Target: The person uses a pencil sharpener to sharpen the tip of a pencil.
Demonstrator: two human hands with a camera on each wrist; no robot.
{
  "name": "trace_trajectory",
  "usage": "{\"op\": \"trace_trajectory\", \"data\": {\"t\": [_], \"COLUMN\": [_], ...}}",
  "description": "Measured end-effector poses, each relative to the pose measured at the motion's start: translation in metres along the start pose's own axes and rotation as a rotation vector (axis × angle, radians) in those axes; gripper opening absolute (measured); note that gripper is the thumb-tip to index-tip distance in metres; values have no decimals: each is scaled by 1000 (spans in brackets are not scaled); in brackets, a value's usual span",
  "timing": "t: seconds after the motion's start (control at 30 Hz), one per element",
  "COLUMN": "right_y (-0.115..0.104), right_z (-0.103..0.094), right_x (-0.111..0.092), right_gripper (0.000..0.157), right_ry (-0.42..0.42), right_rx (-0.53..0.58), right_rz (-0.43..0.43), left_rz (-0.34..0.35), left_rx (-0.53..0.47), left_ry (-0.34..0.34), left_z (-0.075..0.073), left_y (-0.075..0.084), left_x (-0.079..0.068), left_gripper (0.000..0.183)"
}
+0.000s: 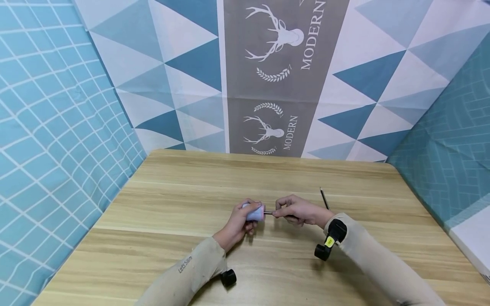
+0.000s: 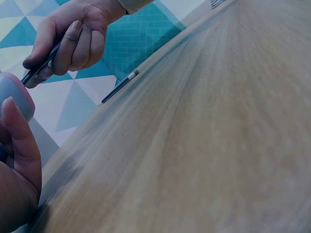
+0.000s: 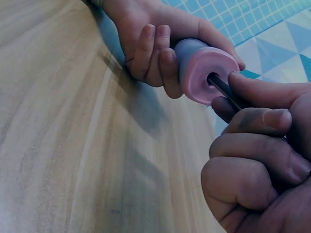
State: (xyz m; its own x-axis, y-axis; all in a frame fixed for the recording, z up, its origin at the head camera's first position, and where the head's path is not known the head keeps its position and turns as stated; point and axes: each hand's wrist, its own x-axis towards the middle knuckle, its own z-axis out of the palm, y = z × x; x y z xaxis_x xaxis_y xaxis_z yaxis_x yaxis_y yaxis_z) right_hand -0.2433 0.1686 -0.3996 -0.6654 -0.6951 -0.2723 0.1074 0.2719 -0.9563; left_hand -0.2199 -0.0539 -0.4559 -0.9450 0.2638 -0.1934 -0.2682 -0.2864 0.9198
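My left hand holds a small light-blue pencil sharpener, with fingers and thumb wrapped round its body. Its pink end has a round hole and faces my right hand. Between thumb and fingers, my right hand pinches a dark pencil. The pencil's front end sits inside the hole, so its tip is hidden. Both hands are held just above the wooden table. In the left wrist view the sharpener is partly cut off at the left edge.
A second dark pencil lies on the table beyond my right wrist. At the right edge stands a white object, partly out of view. Patterned cloths hang behind the table and along both sides.
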Motion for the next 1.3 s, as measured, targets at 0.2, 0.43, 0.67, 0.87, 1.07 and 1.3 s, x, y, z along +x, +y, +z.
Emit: {"op": "trace_trajectory", "data": {"t": [0.2, 0.43, 0.67, 0.87, 1.07, 1.3], "right_y": [-3, -2, 2, 5, 9, 10], "right_z": [-1, -13, -22, -26, -28, -28], "right_x": [-3, -10, -19, -23, -27, -30], "right_gripper": [33, 44, 45, 41, 37, 33], "right_ry": [-55, -107, -99, -77, -52, -64], "right_rx": [-71, -86, -84, -85, -82, -35], "right_rz": [7, -9, -27, -22, -15, -20], "left_rz": [2, 17, 17, 12, 7, 2], "left_rx": [0, -13, -17, -19, -17, -15], "left_ry": [-12, -6, -8, -5, 9, 16], "left_z": [0, 0, 0, 1, 1, 0], "left_y": [0, 1, 2, 1, 1, 1], "left_x": [0, 1, 0, 0, 0, 1], "left_gripper": [18, 17, 16, 16, 17, 16]}}
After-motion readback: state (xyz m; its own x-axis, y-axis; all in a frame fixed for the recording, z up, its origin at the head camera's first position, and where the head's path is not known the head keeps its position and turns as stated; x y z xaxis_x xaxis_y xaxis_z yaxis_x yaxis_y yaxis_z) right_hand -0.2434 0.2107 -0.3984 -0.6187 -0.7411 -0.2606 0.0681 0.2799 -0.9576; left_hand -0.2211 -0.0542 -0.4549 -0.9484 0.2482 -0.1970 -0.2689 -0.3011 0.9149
